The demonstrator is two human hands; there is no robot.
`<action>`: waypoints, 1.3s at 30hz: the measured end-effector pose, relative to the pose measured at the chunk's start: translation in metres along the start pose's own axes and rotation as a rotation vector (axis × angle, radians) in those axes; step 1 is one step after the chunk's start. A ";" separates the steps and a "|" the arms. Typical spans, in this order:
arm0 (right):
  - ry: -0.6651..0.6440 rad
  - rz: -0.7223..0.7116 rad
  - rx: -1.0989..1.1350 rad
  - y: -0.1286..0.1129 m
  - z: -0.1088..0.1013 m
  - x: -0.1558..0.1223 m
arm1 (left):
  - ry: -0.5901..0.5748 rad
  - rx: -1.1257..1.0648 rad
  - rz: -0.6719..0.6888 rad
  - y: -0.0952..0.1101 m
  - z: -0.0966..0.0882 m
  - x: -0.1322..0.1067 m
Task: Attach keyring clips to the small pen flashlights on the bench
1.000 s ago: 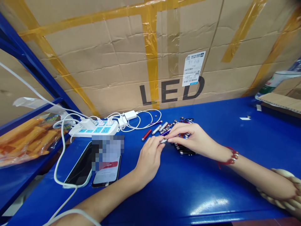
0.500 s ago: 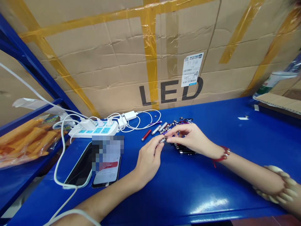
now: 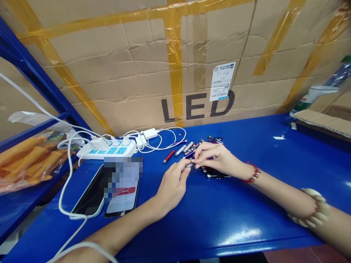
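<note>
Left hand [image 3: 171,186]: thumb and finger closed on small silvery piece [image 3: 189,166], above desk [image 3: 219,215], between front and back edges. Right hand [image 3: 221,159]: fingertips at piece's end, hold unclear. Steady left pinch advisable.

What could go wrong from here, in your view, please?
The small silvery piece, held in the left hand with the right hand at its end, could slip and might get lost among the nearby silver tubes. The red tube, lying on the blue table, could roll if knocked. A white cable crosses the left forearm in view, so it might snag.
</note>
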State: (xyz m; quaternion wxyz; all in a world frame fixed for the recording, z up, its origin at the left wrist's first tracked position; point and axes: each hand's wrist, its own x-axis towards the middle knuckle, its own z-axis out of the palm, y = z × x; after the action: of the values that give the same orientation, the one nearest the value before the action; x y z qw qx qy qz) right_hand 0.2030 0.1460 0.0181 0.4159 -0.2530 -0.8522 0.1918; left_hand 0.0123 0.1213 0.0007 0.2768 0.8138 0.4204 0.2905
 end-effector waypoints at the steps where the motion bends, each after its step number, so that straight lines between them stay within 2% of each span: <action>1: -0.002 0.000 0.003 0.000 0.001 -0.001 | -0.012 0.007 -0.007 0.000 0.000 0.000; 6: -0.009 0.000 0.049 0.000 0.004 -0.003 | -0.035 0.017 -0.014 0.002 0.000 -0.003; 16: -0.035 -0.004 0.066 -0.003 0.005 -0.005 | -0.065 0.015 0.078 -0.001 0.000 -0.004; 20: 0.036 0.089 0.098 -0.008 0.009 -0.004 | -0.025 0.027 0.098 -0.002 0.002 -0.004; 24: 0.084 0.289 0.110 -0.014 0.013 -0.002 | 0.049 0.037 0.125 -0.004 0.003 -0.004; 31: 0.046 0.535 0.253 -0.015 0.014 0.000 | 0.181 0.080 0.164 -0.008 0.006 -0.004; 35: 0.048 0.557 0.284 -0.013 0.014 -0.001 | 0.171 0.038 0.159 -0.006 0.005 -0.003; 39: 0.077 0.564 0.192 -0.014 0.014 0.000 | 0.145 0.006 0.183 -0.005 0.003 -0.001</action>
State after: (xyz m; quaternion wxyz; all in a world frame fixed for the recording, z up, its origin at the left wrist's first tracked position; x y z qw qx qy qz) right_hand 0.1880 0.1329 0.0179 0.4001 -0.4461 -0.7100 0.3700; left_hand 0.0117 0.1222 -0.0053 0.2156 0.8265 0.3640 0.3714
